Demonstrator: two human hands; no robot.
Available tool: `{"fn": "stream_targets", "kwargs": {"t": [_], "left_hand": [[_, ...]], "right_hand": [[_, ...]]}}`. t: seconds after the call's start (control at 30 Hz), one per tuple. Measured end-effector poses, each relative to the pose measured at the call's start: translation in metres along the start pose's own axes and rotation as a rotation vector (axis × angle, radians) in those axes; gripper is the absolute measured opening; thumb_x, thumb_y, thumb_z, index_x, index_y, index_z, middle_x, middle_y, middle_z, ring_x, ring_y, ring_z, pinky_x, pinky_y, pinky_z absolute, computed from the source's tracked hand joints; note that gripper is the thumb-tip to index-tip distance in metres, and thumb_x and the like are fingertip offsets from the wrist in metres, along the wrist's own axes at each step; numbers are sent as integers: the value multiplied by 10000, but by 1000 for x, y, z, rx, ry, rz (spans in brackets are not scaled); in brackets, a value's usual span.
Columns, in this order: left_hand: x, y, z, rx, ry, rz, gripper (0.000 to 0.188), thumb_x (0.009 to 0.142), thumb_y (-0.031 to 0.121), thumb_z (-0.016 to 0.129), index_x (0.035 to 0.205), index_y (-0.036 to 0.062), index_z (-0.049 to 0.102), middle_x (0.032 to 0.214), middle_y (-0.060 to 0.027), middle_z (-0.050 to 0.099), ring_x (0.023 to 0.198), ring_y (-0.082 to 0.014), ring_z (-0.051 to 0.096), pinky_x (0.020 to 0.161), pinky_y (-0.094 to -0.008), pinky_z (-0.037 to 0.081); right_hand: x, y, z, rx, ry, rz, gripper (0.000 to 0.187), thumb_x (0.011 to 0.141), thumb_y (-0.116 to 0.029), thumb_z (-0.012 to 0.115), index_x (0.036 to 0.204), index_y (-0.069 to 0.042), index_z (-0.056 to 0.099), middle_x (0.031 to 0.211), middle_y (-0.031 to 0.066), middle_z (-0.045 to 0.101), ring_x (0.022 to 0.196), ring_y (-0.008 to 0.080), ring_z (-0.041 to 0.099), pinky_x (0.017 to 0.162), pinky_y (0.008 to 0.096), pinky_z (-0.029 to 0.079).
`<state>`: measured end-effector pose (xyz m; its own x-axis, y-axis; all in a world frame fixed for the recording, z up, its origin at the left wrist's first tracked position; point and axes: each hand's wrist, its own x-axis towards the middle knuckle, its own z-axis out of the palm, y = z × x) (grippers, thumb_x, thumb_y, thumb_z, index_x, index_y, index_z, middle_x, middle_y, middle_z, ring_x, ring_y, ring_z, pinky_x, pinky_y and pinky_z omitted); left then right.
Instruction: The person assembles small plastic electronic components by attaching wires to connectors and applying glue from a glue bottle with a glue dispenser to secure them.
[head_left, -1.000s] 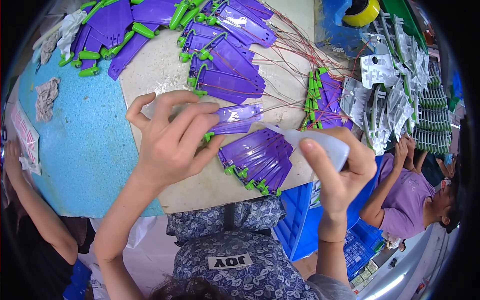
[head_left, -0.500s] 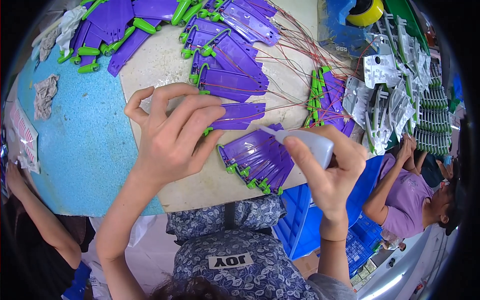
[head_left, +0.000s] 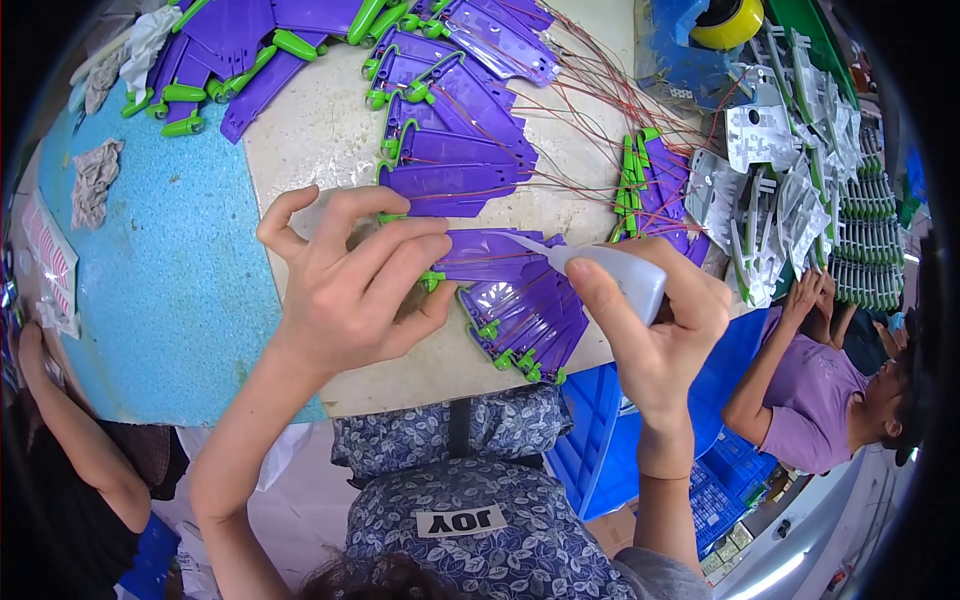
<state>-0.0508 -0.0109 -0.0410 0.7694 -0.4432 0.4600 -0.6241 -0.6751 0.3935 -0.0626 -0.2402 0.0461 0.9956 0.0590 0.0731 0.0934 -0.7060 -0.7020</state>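
Observation:
My left hand [head_left: 345,285] has its thumb and fingers closed around the left end of a purple wing-shaped plastic part [head_left: 480,262] with a green tip. The other fingers are curled. In my right hand [head_left: 665,330] is a translucent white squeeze bottle [head_left: 630,280], its thin nozzle pointing left over the part's upper face. Whether the nozzle touches the plastic I cannot tell. Just below, a fan of similar purple parts [head_left: 540,320] with green ends lies partly overlapped by the held one. Above, more purple parts with thin red wires [head_left: 460,185] lie in an overlapping row.
Grey-white plastic parts [head_left: 755,130] are heaped at the right, beside a yellow tape roll [head_left: 728,25]. A blue crate [head_left: 600,440] stands below the table edge. Crumpled rags [head_left: 95,185] lie on the blue mat [head_left: 180,290]. A co-worker [head_left: 815,400] sits at right; another person's arm [head_left: 80,430] shows at left.
The purple part in my left hand has moved down toward the lower fan and now overlaps it. The bottle's nozzle has gone from beside the part to over it.

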Motion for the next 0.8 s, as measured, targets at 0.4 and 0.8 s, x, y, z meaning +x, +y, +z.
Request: {"fn": "stream_targets", "kwargs": {"t": [0.4,0.8], "left_hand": [[2,1,-1,-22,-2,-13,318,645,231,819,918,140,683,957,47,720,1001,-219,622,984,-487,271],[1,-3,4,12,39,22,355,615,187,818,940,151,680,1028,35,696,1038,-229,582,963,-457,268]], "right_hand": [[-3,-2,-3,-32,26,40,179,766,-115,839,787,16,718,672,84,678,538,115,613,477,260,432],[-10,-5,-9,-75,-41,-16,170,749,-95,834,804,24,726,681,88,692,538,139,638,483,265,454]]}}
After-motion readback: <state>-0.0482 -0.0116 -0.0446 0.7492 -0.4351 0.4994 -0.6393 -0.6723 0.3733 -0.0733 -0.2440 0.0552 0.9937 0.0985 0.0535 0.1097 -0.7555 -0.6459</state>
